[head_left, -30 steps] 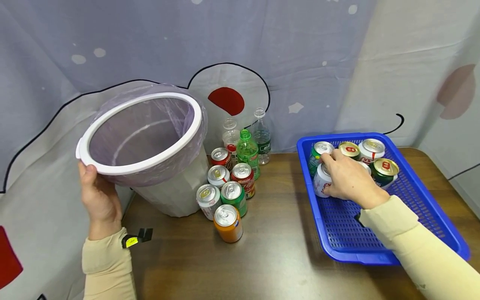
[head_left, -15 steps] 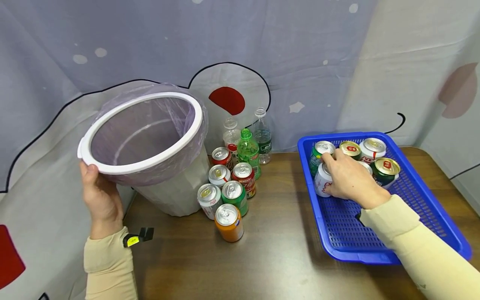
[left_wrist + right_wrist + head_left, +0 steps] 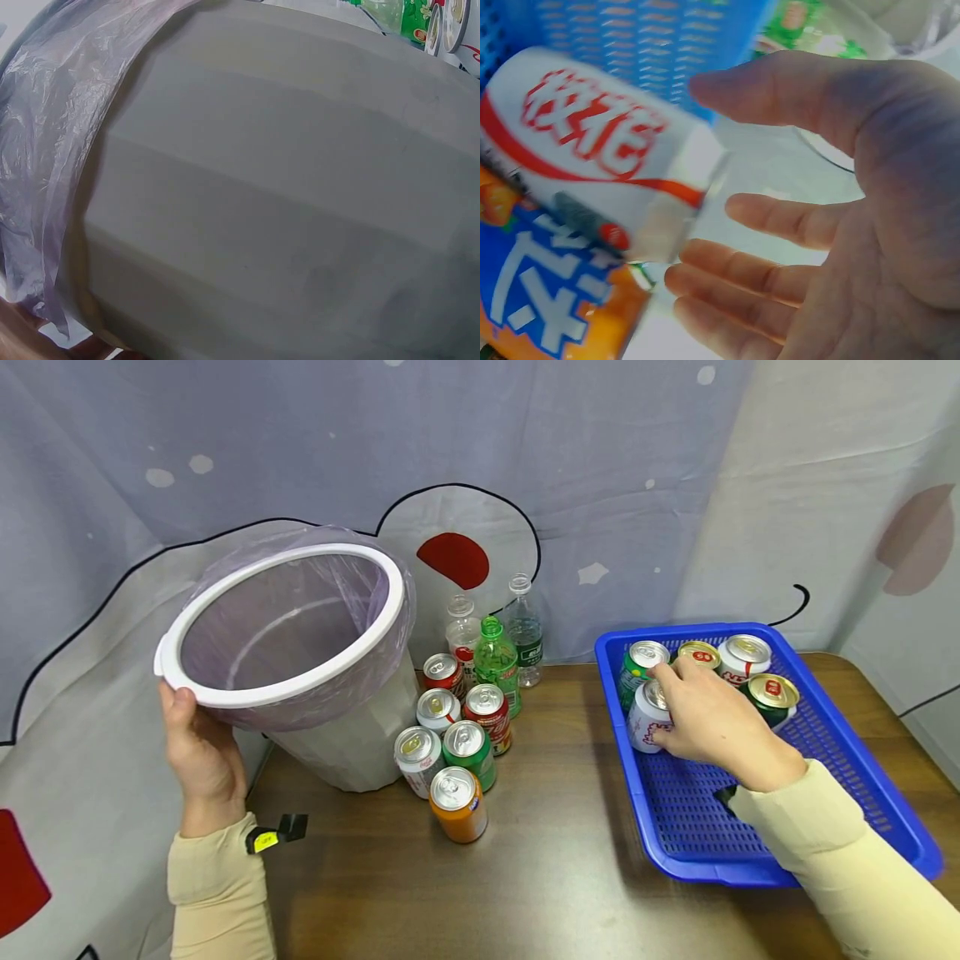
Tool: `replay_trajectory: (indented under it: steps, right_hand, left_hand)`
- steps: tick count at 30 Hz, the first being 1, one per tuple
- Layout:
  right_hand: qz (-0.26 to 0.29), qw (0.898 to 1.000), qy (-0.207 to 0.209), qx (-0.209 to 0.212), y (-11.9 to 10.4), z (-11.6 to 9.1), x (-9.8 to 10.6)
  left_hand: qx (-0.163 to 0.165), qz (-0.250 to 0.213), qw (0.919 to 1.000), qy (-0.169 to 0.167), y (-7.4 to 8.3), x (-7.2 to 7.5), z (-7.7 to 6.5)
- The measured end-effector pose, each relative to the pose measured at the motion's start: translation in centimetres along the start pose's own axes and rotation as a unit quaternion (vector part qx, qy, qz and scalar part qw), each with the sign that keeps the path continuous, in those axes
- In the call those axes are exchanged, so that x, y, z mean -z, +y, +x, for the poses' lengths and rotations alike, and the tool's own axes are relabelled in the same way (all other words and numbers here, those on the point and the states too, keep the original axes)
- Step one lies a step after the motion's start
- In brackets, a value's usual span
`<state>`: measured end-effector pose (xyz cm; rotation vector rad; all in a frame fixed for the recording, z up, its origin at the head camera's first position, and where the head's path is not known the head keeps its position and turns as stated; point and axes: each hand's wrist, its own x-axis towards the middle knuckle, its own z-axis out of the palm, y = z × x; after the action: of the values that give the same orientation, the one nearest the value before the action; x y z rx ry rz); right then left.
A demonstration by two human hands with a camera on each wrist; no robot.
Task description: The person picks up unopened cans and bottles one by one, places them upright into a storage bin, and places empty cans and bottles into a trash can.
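My left hand [image 3: 202, 764] grips the white rim of a grey trash bin [image 3: 337, 752], thumb at the rim. The bin leans toward me and has a translucent purple bag [image 3: 375, 677] over its rim. In the left wrist view its side [image 3: 262, 172] fills most of the picture. My right hand [image 3: 720, 718] hovers over the cans in the blue basket [image 3: 637, 827], fingers apart. A white can [image 3: 647, 722] stands at its fingertips. The right wrist view shows a white can with red lettering [image 3: 592, 127] and an orange-and-blue can [image 3: 555, 277], both outside the grasp.
Several cans, among them an orange can [image 3: 457, 810] and a green can [image 3: 468, 752], stand beside the bin. Behind them are a green bottle [image 3: 497, 668] and two clear bottles. More cans, such as a gold-topped can [image 3: 772, 697], stand in the basket. A patterned curtain hangs behind.
My right hand and forearm have shifted slightly right, uncovering more of the white can's top. The left hand and the bin hold still.
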<state>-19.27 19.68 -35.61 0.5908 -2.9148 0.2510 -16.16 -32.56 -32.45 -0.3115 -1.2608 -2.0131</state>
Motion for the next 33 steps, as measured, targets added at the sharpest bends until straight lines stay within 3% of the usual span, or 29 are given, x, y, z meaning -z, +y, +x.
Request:
replay_trajectory:
  steps: [8,13,20,33]
  right_hand:
    - [0.037,0.999,0.004,-0.024,-1.8,-1.6,1.5]
    - [0.090,0.994,0.049,-0.038,-3.6,-2.7,2.0]
    - [0.187,0.973,0.129,-0.033,-7.2,-3.7,1.5]
    - [0.317,0.932,0.170,0.035,-14.4,-3.2,-1.3]
  left_hand:
    - [0.000,0.002,1.0000,0.006,-0.1,0.0,-0.1]
    - [0.000,0.003,0.9999,0.012,-0.1,0.0,-0.1]
    - [0.001,0.000,0.9999,0.011,-0.1,0.0,0.0]
    - [0.003,0.003,0.9999,0.015,-0.1,0.0,-0.2]
